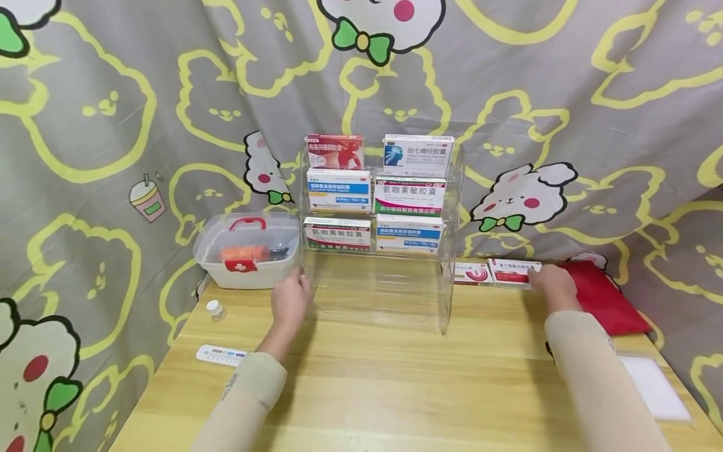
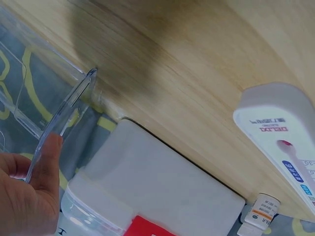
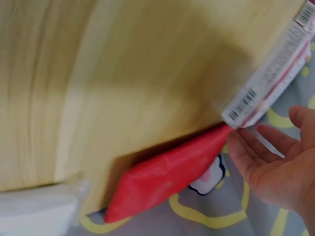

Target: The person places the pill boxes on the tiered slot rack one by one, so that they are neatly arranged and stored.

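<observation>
My left hand [image 1: 290,298] pinches the side panel edge of a clear tiered rack [image 1: 449,307]; in the left wrist view, thumb and fingers lie on either side of that clear panel [image 2: 61,113]. Three tiers of the rack carry medicine boxes in pairs, among them a red box [image 1: 336,152] at top left and a blue-and-white box [image 1: 339,191] below it. To the rack's right, my right hand [image 1: 556,287] reaches the end of a white-and-red medicine box [image 1: 511,271]. In the right wrist view its fingertips are right at that box's end [image 3: 243,105], the thumb held apart.
Left of the rack stands a translucent first-aid case [image 1: 271,235] with a red handle. A small white-capped bottle [image 1: 215,310] and a white thermometer [image 1: 220,355] lie nearer. Another box [image 1: 472,274], a red pouch [image 1: 607,298] and a white packet [image 1: 655,386] are at right.
</observation>
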{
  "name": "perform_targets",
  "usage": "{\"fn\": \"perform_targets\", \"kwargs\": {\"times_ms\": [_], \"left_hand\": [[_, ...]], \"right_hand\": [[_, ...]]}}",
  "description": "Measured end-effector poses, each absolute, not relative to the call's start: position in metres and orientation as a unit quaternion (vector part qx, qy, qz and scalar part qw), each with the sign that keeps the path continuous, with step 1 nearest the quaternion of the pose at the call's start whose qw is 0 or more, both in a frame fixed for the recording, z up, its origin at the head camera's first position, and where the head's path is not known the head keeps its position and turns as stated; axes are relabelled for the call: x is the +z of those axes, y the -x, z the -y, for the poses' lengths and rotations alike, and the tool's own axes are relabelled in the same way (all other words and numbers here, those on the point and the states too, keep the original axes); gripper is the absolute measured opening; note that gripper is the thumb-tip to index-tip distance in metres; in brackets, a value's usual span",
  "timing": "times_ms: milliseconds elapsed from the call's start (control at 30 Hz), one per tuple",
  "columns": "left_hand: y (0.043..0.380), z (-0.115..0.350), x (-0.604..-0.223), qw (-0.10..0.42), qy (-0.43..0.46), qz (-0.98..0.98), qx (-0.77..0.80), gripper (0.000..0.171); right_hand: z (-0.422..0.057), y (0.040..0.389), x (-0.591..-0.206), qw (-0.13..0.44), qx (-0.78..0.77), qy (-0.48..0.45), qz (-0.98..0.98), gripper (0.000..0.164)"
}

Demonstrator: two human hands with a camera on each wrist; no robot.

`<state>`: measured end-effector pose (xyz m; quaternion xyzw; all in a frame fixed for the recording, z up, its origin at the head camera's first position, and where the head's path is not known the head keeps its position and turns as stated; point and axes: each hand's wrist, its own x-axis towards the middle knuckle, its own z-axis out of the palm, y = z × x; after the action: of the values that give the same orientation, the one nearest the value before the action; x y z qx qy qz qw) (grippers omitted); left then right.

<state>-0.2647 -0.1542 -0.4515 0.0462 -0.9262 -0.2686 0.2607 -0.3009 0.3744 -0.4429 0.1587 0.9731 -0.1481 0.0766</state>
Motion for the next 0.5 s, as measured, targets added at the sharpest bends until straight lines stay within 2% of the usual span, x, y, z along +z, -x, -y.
{"fn": "perform_targets", "kwargs": {"times_ms": [200, 333, 400, 500], "left_hand": [[0.266, 0.145, -0.454, 0.293, -0.013, 0.920, -0.262, 0.014], [0.267, 0.143, -0.452, 0.290, -0.016, 0.919, -0.268, 0.013], [0.268, 0.144, -0.452, 0.286, -0.027, 0.920, -0.265, 0.013], [0.268, 0.147, -0.451, 0.273, -0.041, 0.925, -0.260, 0.014]], "right_hand": [[-0.392, 0.281, -0.467, 0.040, -0.161, -0.129, -0.978, 0.048], [-0.399, 0.285, -0.470, 0.009, -0.166, -0.090, -0.982, 0.040], [-0.399, 0.290, -0.467, 0.019, -0.175, -0.076, -0.981, 0.039], [-0.396, 0.297, -0.457, 0.083, -0.206, -0.090, -0.971, 0.054]]}}
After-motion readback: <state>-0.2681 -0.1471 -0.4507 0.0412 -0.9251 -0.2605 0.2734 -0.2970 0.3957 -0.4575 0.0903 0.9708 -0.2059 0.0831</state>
